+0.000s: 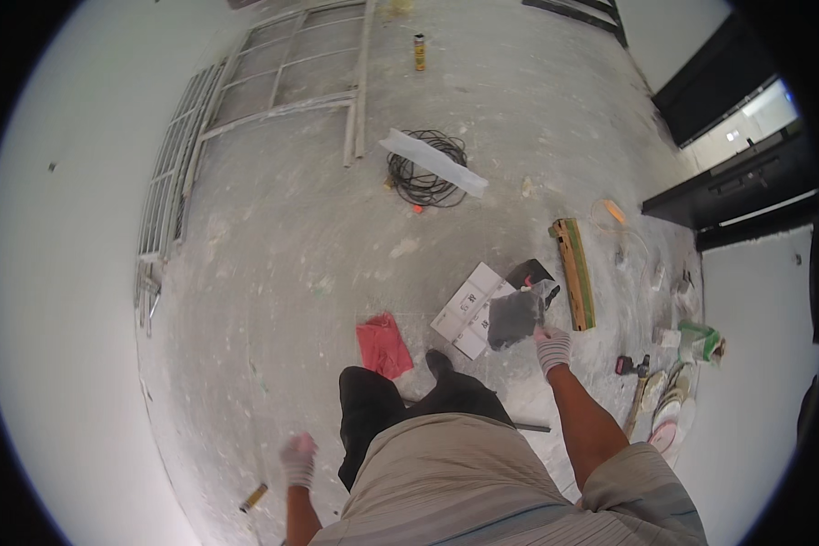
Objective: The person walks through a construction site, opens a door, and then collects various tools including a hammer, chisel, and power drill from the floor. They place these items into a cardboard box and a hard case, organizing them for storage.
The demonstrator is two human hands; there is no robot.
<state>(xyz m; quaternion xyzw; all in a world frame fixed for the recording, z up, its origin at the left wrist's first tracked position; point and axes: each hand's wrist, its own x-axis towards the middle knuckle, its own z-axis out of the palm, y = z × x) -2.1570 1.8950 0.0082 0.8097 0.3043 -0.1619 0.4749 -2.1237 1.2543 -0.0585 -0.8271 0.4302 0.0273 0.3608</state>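
My right hand [553, 348], in a white glove with dark stripes, is closed on the edge of a dark grey, squarish sheet [513, 320]. The sheet hangs over part of a white cardboard box [469, 308] with dark print; its material is unclear. Behind it lies a black bag-like thing [530, 271], partly covered. Low on the left, my gloved left hand [298, 458] is out by my side, smeared by motion, and its fingers cannot be read. A crumpled red piece of cloth or plastic [384, 346] rests on the floor by my feet.
A coil of black cable [428, 168] lies ahead under a pale strip [435, 163]. A long cardboard piece [575, 273] and a cordless drill [631, 366] are at right. Metal frames [287, 64] lean at far left. Spray cans stand ahead [419, 53] and lie near-left [254, 497].
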